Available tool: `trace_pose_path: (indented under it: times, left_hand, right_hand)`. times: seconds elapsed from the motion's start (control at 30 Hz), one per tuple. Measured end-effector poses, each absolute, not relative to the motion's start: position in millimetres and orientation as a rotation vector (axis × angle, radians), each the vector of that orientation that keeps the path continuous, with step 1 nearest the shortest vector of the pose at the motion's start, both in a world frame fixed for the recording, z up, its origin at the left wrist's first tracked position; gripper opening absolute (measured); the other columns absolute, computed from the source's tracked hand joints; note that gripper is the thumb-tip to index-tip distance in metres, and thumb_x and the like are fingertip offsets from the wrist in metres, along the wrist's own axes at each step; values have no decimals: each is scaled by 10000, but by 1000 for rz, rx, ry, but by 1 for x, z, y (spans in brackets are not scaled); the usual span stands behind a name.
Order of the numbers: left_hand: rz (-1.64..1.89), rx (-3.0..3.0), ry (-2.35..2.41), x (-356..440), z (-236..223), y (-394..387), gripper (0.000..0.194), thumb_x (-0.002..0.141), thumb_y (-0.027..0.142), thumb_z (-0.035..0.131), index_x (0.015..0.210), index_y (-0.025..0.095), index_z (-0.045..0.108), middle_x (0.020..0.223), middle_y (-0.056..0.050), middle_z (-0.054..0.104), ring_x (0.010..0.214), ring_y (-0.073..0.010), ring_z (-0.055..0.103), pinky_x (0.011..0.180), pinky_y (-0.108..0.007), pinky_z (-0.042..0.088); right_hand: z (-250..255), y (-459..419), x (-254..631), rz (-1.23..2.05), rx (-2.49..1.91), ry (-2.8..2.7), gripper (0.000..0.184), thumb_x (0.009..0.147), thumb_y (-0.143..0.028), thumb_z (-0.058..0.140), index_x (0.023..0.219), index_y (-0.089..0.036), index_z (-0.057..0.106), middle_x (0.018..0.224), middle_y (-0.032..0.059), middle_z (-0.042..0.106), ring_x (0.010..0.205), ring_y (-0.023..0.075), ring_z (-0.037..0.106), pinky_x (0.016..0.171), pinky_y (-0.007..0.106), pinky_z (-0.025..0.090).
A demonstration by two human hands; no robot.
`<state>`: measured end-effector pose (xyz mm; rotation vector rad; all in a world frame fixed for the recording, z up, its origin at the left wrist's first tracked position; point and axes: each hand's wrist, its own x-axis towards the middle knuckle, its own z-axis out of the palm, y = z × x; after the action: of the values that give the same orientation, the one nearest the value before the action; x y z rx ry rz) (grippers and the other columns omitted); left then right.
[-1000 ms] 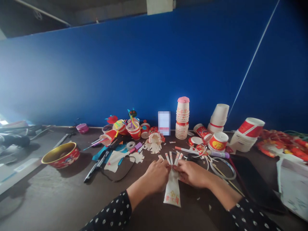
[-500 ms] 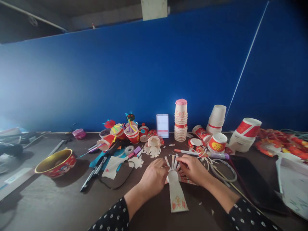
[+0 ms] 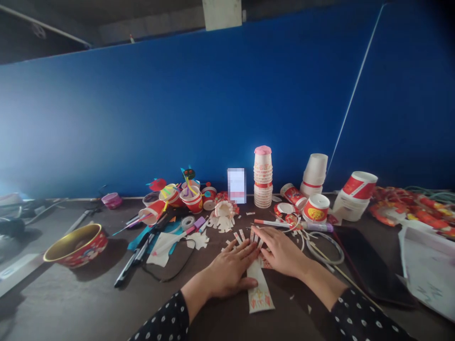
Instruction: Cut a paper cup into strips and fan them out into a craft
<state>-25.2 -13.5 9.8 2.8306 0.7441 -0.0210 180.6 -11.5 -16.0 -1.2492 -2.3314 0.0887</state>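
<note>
A cut paper cup (image 3: pixel 260 297) lies flattened on the dark table, its narrow strips fanned out at the far end and a wider printed piece pointing toward me. My left hand (image 3: pixel 232 268) lies flat over the left side and middle of it, fingers stretched out. My right hand (image 3: pixel 280 250) rests on the strips at the right, palm down with fingers extended. Both hands hide the centre of the cut cup. White strip ends (image 3: pixel 240 235) stick out beyond the fingertips.
Behind stand a tall stack of paper cups (image 3: pixel 263 182) and more cups at right. A marker (image 3: pixel 320 227) and black tablet-like slab (image 3: pixel 369 270) lie right. At left are a gold-lined bowl (image 3: pixel 76 246), black-handled tools, tape roll (image 3: pixel 188 221) and decorated cups (image 3: pixel 192 199).
Both hands have gone from pinching the strips to lying flat on the cut cup. The left hand now covers its middle. The view has shifted slightly.
</note>
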Motion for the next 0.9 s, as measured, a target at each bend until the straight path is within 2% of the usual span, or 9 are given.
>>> trace_pose_path:
  times: [0.27, 0.43, 0.53, 0.63, 0.73, 0.8, 0.9]
  left_hand:
    - [-84, 2879, 840, -20, 6, -14, 735, 808, 635, 257, 1394, 218, 111, 1441, -99, 206, 1319, -258, 164, 1045, -508, 110]
    - [4, 2935, 1062, -14, -4, -21, 803, 744, 696, 308, 1357, 178, 266, 1397, -140, 305, 1280, -316, 222, 1024, -505, 165]
    - [91, 2946, 1218, -10, -2, -27, 768, 724, 688, 373, 1271, 151, 402, 1290, -167, 418, 1169, -325, 337, 960, -472, 272]
    - [82, 2908, 1282, -9, 6, -29, 583, 791, 589, 387, 1174, 163, 493, 1114, -136, 518, 1042, -294, 412, 877, -432, 349]
    - [126, 2874, 1297, -13, 9, -24, 355, 876, 396, 349, 1079, 184, 549, 998, -102, 539, 978, -253, 433, 837, -397, 370]
    - [202, 2795, 1293, -17, 7, -19, 309, 893, 276, 314, 1021, 191, 582, 919, -84, 540, 913, -215, 453, 802, -345, 388]
    - [342, 2653, 1179, -25, 5, -11, 324, 872, 197, 344, 1084, 233, 587, 874, -63, 525, 871, -184, 462, 748, -284, 406]
  right_hand:
    - [-20, -11, 180, 51, -1347, -2334, 577, 733, -126, 469, 1303, -121, 380, 1253, 133, 484, 1175, 230, 407, 986, 402, 342]
    - [-17, -13, 181, 10, -1258, -2305, 553, 758, -168, 486, 1299, -120, 384, 1260, 137, 467, 1183, 232, 385, 988, 400, 328]
    - [-15, -14, 181, 17, -1194, -2307, 519, 795, -248, 475, 1293, -126, 394, 1240, 150, 480, 1173, 249, 388, 966, 425, 335]
    - [-12, -14, 181, 14, -1148, -2310, 464, 795, -230, 465, 1246, -123, 455, 1186, 145, 521, 1139, 245, 416, 956, 421, 335]
    - [-7, -14, 179, 30, -1081, -2313, 367, 781, -168, 458, 1133, -144, 558, 1051, 107, 594, 1040, 218, 477, 925, 396, 353]
    - [-3, -15, 178, 58, -1022, -2342, 318, 762, -124, 455, 1028, -177, 621, 950, 70, 621, 957, 198, 504, 898, 380, 361]
    - [0, -17, 176, 93, -962, -2415, 264, 739, -110, 475, 870, -216, 678, 880, 42, 626, 887, 188, 502, 850, 363, 364]
